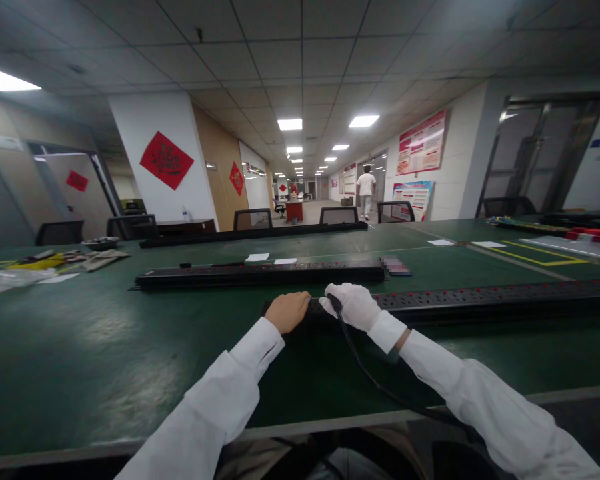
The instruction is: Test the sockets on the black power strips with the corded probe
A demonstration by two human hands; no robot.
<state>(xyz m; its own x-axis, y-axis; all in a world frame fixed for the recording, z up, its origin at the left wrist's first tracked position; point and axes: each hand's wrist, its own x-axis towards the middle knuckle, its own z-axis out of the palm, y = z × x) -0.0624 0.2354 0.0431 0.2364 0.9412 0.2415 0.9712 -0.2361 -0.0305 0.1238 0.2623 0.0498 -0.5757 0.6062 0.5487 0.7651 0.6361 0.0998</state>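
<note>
A long black power strip [480,303] with a row of sockets and red dots lies across the green table [130,373]. At its left end, my bare left hand [289,311] is closed around the strip. My right hand [354,307], in a white glove, grips a black plug [335,303] just above the strip, a short way right of my left hand. From the plug a black cable [363,367] runs down over the table's front edge. Whether the plug's prongs are in a socket is hidden.
Behind the hands lies another black strip [260,273], with a further one [255,233] near the far edge. Bags and tools [55,260] lie at left, red items [593,235] at right. A person [366,190] is in the aisle beyond.
</note>
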